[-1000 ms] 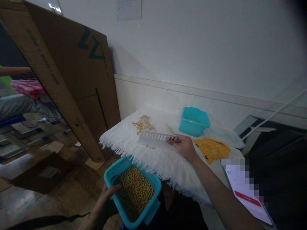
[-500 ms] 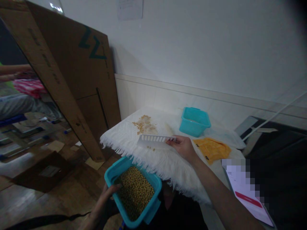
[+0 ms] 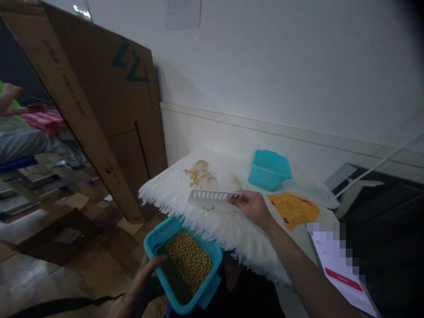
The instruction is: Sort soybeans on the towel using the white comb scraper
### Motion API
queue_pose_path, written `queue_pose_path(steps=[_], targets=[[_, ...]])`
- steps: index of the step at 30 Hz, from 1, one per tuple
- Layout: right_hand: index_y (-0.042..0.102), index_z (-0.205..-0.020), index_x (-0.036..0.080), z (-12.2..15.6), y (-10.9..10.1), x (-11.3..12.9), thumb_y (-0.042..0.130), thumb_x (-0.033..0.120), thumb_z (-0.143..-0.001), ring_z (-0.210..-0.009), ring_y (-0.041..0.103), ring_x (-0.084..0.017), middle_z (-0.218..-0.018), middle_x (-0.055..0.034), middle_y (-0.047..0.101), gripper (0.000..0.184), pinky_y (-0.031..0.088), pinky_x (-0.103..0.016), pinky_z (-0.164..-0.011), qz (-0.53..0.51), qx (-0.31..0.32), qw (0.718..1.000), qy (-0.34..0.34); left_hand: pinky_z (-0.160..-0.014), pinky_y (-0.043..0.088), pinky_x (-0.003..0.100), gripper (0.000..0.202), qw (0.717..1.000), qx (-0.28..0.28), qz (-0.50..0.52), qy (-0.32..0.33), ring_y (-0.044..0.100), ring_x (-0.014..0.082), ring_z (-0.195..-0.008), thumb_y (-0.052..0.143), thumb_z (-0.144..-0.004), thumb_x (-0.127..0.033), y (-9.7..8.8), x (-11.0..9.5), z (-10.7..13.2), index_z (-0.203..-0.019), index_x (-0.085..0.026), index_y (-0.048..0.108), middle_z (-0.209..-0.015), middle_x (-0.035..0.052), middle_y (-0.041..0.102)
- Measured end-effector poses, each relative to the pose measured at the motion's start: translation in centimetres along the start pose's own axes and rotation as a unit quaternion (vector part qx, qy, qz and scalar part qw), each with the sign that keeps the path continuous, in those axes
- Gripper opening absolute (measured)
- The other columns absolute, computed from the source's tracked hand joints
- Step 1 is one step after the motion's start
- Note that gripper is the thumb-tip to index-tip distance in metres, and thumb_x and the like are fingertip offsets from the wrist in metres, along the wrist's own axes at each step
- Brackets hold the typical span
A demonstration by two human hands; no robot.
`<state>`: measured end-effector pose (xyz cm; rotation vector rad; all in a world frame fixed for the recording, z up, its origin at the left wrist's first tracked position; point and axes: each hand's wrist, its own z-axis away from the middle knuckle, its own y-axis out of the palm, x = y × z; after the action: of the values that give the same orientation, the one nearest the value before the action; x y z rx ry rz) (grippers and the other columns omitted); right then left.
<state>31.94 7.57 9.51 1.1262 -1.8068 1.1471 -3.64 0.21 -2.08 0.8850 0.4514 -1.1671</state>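
Observation:
My left hand (image 3: pixel 144 276) grips the near-left rim of a teal tub full of yellow beans (image 3: pixel 184 266), held below the front edge of the table. My right hand (image 3: pixel 252 206) pinches one end of a white slotted plastic scraper (image 3: pixel 212 198), which stands on edge on the white fringed cloth (image 3: pixel 228 221). A few loose beans lie by the scraper's lower edge. A pile of beans and husk (image 3: pixel 200 173) sits farther back on the cloth.
A second teal tub (image 3: pixel 269 169) stands at the back by the wall, with a yellow cloth (image 3: pixel 293 208) beside it. A tall cardboard sheet (image 3: pixel 99 101) leans at the left. Papers (image 3: pixel 341 269) lie at the right. Another person's arm shows at far left.
The scraper has tipped more upright and slid slightly toward the cloth's front edge, pushing a few beans along. The tub of beans has stayed in place.

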Motion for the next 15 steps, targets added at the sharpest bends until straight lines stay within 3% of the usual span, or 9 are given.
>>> queue_pose_path(steps=[4,8,12,15], targets=[[0.091,-0.077,0.023,0.5,-0.1,0.7,0.093,0.070,-0.078,-0.068,0.079,-0.026,-0.073,-0.0056,0.085,0.048,0.063,-0.034,-0.064,0.012,-0.027,1.000,-0.009,-0.098,0.070,0.061,0.128,1.000,-0.009,-0.013,0.006,0.089,0.0472,-0.108,0.102,-0.070,-0.056,0.0,-0.1,-0.1,-0.179,-0.039,0.036,-0.118,0.0092,0.092],[0.093,-0.083,0.023,4.1,-0.7,1.7,0.084,0.064,-0.094,-0.062,0.080,-0.026,-0.072,-0.0053,0.085,0.042,0.061,-0.031,-0.056,0.103,-0.133,0.985,-0.041,-0.098,0.070,0.060,0.126,1.000,-0.010,-0.024,0.003,0.090,0.0452,-0.105,0.100,-0.074,-0.057,-0.1,-0.2,0.0,-0.180,-0.039,0.035,-0.125,0.0110,0.091],[0.094,-0.091,0.023,9.3,-0.7,2.4,0.075,0.055,-0.107,-0.060,0.084,-0.026,-0.078,-0.0090,0.089,0.041,0.061,-0.029,-0.052,0.258,-0.213,0.935,-0.120,-0.100,0.069,0.060,0.123,1.000,-0.009,-0.024,0.010,0.088,0.0469,-0.113,0.101,-0.072,-0.060,0.1,-0.5,0.4,-0.177,-0.036,0.041,-0.130,0.0128,0.091],[0.095,-0.094,0.024,11.7,0.2,2.6,0.067,0.045,-0.115,-0.061,0.086,-0.025,-0.082,-0.0091,0.091,0.040,0.065,-0.027,-0.058,0.339,-0.219,0.896,-0.185,-0.103,0.069,0.061,0.119,0.999,-0.007,-0.027,0.016,0.089,0.0468,-0.112,0.100,-0.073,-0.061,0.2,-0.7,0.6,-0.175,-0.036,0.043,-0.127,0.0110,0.091]])
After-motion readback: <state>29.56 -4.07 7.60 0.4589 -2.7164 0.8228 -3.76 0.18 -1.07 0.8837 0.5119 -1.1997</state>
